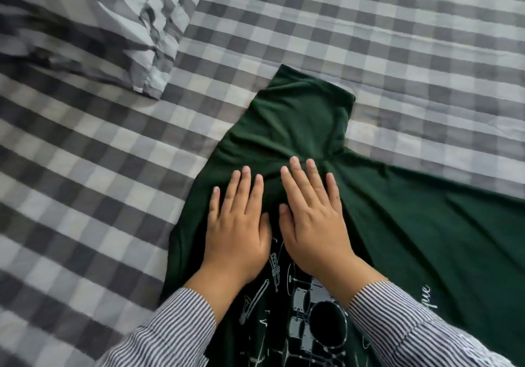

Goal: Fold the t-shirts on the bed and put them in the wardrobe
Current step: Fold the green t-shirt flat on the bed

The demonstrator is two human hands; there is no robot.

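Head-camera view over a bed (369, 39) covered in a grey-and-white checked sheet, where a dark green t-shirt (298, 127) lies spread across the middle and right of the frame. Both of the person's hands lie palm-down on the shirt, side by side and just apart. The left hand (237, 224) lies flat with its fingers straight and slightly fanned, pressing the cloth and gripping nothing. The right hand (315, 221) does the same, its fingers straight and pointing away from the person, their tips reaching a bunched crease where the fabric gathers. Neither hand curls round the cloth.

Beyond the fingertips a narrower part of the shirt stretches up the bed, its far edge folded or rumpled against the checks. To the right a broad panel of green fabric fans out toward the frame's edge, carrying a small piece of pale script lettering (426, 295) that is only partly readable. Between the wrists, a white print (306, 309) of a drum kit and brass instruments shows on the darker cloth nearest the person. Striped shirt sleeves (176, 329) cover both forearms. A pillow (85, 25) in the same checked cloth sits rumpled at the upper left, well apart from the shirt.
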